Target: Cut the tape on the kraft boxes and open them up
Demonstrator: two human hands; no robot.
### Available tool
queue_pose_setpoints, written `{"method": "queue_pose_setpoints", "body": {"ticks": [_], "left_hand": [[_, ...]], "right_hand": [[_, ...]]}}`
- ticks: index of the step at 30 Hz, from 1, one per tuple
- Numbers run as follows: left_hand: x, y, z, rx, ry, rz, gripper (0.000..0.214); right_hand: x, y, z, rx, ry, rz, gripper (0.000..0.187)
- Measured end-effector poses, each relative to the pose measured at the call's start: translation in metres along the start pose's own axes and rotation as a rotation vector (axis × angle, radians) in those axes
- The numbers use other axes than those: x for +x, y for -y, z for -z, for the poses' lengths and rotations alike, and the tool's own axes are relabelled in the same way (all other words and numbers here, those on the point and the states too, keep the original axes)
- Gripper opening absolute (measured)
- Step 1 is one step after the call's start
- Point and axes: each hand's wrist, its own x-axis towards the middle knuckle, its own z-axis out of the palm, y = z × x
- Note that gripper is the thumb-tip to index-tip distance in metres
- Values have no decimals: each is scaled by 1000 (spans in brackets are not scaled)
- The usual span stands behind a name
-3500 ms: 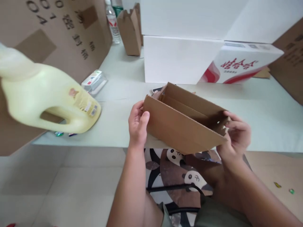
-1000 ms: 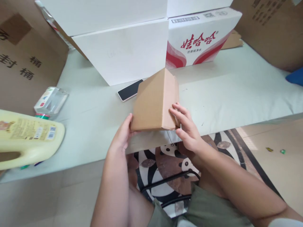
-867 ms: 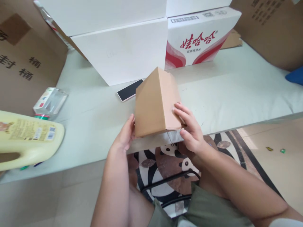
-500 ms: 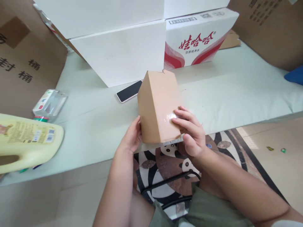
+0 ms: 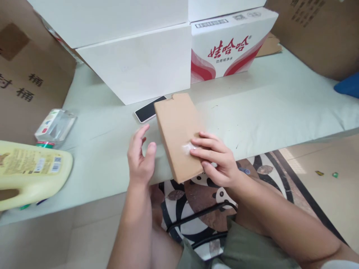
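Observation:
A small brown cardboard box sits at the table's front edge, its near end reaching over the edge. A patch of shiny clear tape shows on its upper face. My right hand holds the box at its near right side, with the fingertips on the upper face by the tape. What lies under that hand is hidden. To the left of the box, my left hand is raised and apart from it, thumb and fingers spread with nothing between them. Beyond the box lies a phone, partly covered by it.
White cartons and a red-and-white carton stand at the back. On the left are a large brown carton, a clear plastic bottle and a pale yellow jug. A blue object lies far right.
My left hand has let go of the box and moved left, its fingers opening. The box has turned and lowered toward the table, with my right hand still on it.

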Motion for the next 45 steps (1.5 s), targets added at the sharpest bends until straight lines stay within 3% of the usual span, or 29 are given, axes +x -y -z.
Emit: {"method": "queue_pose_setpoints", "body": {"ticks": [2,4,9,12,14,16,19,21,24,28,34,38,42,45], "left_hand": [[-2,1,2,-62,32,-273,47],[-5,3,-1,-37,84,-377,42],[-13,14,-14,-47,37,-338,47],[-14,18,-16,-46,14,-319,46],[-14,19,-17,-86,-14,-325,45],[-15,19,-17,-122,-36,-324,44],[-16,19,-18,-138,-38,-304,44],[-16,18,-18,-134,-35,-282,45],[-17,18,-18,-127,-37,-256,47],[-17,17,-19,-156,-34,-276,45],[-18,16,-17,-133,-23,-274,46],[-18,16,-18,-144,-28,-278,45],[-19,17,-19,-131,-31,-263,47],[-19,16,-19,-135,-23,-258,47]], "right_hand": [[2,3,-3,24,38,-3,48],[3,6,-6,41,68,-14,45],[1,7,-5,35,102,-12,28],[-2,3,0,30,11,-47,25],[-4,-3,3,-39,-87,-187,21],[-5,-14,4,-157,-122,-422,22],[-9,-32,2,-371,54,-711,33],[-11,-39,-1,-509,246,-771,42],[-10,-41,-3,-664,435,-769,31],[-1,-37,-2,-723,506,-815,20],[5,-36,0,-433,393,-987,45],[5,-29,5,-190,123,-871,33],[1,-11,12,-76,-194,-484,29],[-3,6,16,80,-322,-166,36]]}}
